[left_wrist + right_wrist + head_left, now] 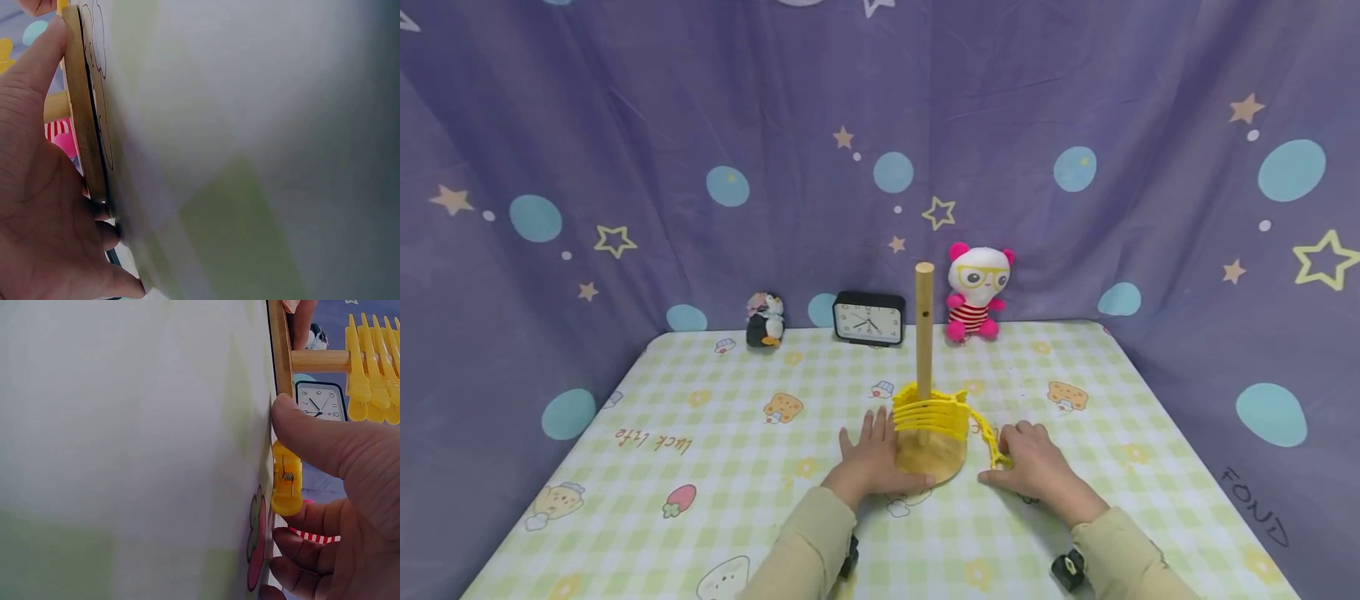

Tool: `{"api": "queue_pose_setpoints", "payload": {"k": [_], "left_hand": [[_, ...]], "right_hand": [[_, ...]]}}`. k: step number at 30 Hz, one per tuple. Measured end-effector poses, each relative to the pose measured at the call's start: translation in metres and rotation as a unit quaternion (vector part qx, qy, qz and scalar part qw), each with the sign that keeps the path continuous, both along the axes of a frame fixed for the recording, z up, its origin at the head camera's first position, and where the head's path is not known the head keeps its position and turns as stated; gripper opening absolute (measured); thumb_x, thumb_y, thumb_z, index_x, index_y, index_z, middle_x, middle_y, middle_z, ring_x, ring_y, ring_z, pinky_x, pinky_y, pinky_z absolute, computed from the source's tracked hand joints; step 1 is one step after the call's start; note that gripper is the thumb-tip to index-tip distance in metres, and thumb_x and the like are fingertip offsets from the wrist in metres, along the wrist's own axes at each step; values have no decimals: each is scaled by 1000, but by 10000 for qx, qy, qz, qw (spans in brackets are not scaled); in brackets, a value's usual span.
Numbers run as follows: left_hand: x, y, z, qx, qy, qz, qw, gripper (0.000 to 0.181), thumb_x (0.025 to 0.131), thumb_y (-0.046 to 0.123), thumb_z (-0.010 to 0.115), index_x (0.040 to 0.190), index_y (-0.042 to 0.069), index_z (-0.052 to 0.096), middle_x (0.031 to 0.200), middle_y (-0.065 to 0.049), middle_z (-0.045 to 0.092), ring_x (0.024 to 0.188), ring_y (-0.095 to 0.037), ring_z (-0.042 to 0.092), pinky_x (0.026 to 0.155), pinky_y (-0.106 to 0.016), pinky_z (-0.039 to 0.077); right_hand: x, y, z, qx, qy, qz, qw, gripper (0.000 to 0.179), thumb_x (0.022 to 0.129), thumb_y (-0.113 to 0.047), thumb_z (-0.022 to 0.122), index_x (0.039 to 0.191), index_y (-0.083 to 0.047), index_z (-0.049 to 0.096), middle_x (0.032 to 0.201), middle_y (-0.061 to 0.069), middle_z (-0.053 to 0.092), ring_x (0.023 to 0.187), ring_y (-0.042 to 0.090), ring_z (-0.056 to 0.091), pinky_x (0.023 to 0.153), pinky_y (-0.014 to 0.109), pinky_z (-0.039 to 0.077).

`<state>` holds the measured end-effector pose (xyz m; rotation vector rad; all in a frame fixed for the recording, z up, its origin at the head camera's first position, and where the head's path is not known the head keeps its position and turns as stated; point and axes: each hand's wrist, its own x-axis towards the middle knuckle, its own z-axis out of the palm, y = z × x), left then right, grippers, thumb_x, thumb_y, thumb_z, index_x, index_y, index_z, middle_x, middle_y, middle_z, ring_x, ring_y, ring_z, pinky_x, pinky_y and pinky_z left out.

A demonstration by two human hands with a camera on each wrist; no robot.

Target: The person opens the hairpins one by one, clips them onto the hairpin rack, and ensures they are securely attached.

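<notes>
A wooden stand with an upright post [924, 333] and a round base [943, 458] is in the middle of the head view. Several yellow hair clips [931, 417] with long teeth hang around the post. My left hand [876, 460] holds the base from the left, thumb along its front edge. One more yellow clip [987, 437] lies to the right of the base. My right hand [1037, 462] is around its near end, thumb on one side and fingers on the other. In the right wrist view, the clip's spring [287, 477] shows between thumb and index finger.
At the back of the checked cloth [700, 500] stand a small penguin toy [765, 321], a black-framed clock [869, 318] and a pink-and-white panda plush [977, 292]. A purple curtain [820, 92] surrounds the table.
</notes>
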<state>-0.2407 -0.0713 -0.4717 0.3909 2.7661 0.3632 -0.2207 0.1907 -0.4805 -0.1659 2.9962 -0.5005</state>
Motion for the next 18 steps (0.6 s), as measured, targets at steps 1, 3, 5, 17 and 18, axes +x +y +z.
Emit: {"api": "queue_pose_setpoints", "payload": {"k": [1,3,5,17,18], "left_hand": [[0,0,0,-25,1,-7,10000,125,70,86,54,156,4,12,163,-14,2,149,-34,0,108,-70,2],[0,0,1,-48,9,-11,10000,125,70,86,54,156,4,12,163,-14,2,149,-34,0,108,-70,2],[1,0,1,-37,25,-11,10000,125,71,85,54,156,4,13,163,-14,3,149,-34,1,108,-70,3],[-1,-1,-4,-71,27,-35,10000,126,70,87,52,157,5,10,163,-14,1,149,-33,-1,108,-70,1],[-1,-1,-4,-80,26,-34,10000,126,70,87,52,157,5,10,163,-14,0,149,-33,-1,108,-70,1]], "right_hand": [[0,0,1,36,14,14,10000,50,69,-50,85,87,-13,56,84,2,45,81,24,39,68,36,36],[1,0,2,75,43,55,9999,48,71,-49,84,87,-13,56,84,3,45,80,24,39,67,36,36],[2,0,3,77,49,74,9999,46,72,-47,84,87,-13,57,84,3,45,80,24,39,67,36,36],[5,12,10,-1051,-255,-286,9937,40,81,-39,79,94,-9,56,78,2,53,61,16,54,58,32,43],[6,13,11,-1206,-281,-360,9917,40,82,-37,79,96,-8,55,77,2,54,56,15,55,56,31,43]]}}
